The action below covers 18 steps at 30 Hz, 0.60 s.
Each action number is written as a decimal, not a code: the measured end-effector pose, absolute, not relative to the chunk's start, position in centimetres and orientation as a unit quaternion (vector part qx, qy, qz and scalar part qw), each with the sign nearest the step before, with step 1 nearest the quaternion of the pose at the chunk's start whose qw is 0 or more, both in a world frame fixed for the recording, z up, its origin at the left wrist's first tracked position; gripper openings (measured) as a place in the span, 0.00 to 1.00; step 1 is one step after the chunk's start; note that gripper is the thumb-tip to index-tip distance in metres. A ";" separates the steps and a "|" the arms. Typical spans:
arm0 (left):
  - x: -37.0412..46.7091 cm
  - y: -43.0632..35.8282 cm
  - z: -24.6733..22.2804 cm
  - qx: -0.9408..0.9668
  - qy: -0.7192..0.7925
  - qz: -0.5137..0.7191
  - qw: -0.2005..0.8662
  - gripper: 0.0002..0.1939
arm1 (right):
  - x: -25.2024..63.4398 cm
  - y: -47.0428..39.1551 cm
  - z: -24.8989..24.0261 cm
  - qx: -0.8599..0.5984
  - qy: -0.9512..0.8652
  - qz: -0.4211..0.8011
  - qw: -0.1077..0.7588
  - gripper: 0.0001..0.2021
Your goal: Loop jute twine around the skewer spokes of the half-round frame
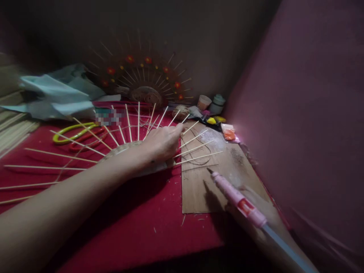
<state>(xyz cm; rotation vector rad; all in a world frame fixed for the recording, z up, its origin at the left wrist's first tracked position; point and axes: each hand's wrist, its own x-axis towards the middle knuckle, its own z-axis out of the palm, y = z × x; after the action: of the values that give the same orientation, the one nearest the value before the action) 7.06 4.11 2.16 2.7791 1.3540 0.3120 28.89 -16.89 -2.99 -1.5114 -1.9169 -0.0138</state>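
Note:
A half-round woven piece (121, 149) with thin wooden sticks fanning out from its curved edge lies in front of me. My left hand (165, 143) reaches across it from the left, fingers closed at the sticks on its right side. What those fingers pinch is hidden. My right hand (265, 208) is wrapped round a pink hot glue gun (234, 195), with a pale glue stick (284, 244) running out of its back. The dark nozzle points up and left, a little apart from the lowest right sticks. Thin brown twine loops under those sticks.
A wooden board (199, 199) lies on the red cloth (136, 235). Behind stand a flower-decorated fan piece (146, 93), a twine ball (180, 112), a cup (204, 102) and a bottle (217, 103). Yellow (64, 141) and red rings, plus pale blue sheets (57, 94), lie left. A wall rises right.

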 end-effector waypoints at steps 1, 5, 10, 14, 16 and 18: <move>7.1 4.1 2.2 0.893 0.439 0.098 0.018 0.18 | 28.6 -16.6 -3.2 -0.577 -0.743 0.001 0.339 0.11; 7.2 3.8 2.5 0.890 0.446 0.092 0.024 0.18 | 27.5 -15.1 -3.7 -0.562 -0.759 0.034 0.328 0.10; 7.1 3.8 2.6 0.891 0.443 0.094 0.026 0.18 | 26.9 -14.1 -3.3 -0.563 -0.763 0.026 0.316 0.06; 7.1 3.9 2.5 0.894 0.437 0.097 0.026 0.18 | 26.7 -14.1 -2.9 -0.565 -0.764 0.018 0.312 0.05; 7.1 3.9 2.6 0.893 0.438 0.097 0.028 0.19 | 26.7 -14.1 -2.8 -0.566 -0.764 0.015 0.310 0.05; 7.1 3.8 2.6 0.894 0.438 0.096 0.028 0.19 | 26.6 -14.1 -2.7 -0.566 -0.765 0.011 0.307 0.04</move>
<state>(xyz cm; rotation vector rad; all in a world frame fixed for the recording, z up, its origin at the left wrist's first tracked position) 7.14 3.84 2.58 2.7589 1.3514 0.2956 26.64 -14.05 -2.73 -1.4984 -2.0229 0.0285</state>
